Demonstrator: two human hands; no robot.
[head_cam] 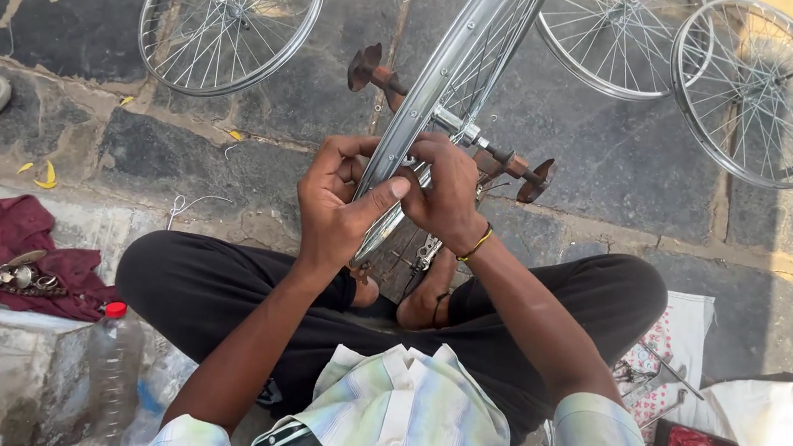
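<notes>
Standing edge-on between both hands, shiny spoked steel bicycle wheel rim (456,69), long axis running away from lap; left hand (334,200) and right hand (445,194) fingers clasp its near edge, equally close.

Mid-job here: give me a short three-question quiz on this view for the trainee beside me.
1. True or false: both hands grip the rim of the upright bicycle wheel.
2. How many other spoked wheels lie flat on the stone floor?
3. Multiple choice: the clear plastic bottle has a cap that is A) red, B) blue, C) white.

Key:
1. True: the left hand and the right hand hold the rim from either side, in front of the crossed legs.
2. Three: one upper left, one top centre, one upper right.
3. A.
</notes>
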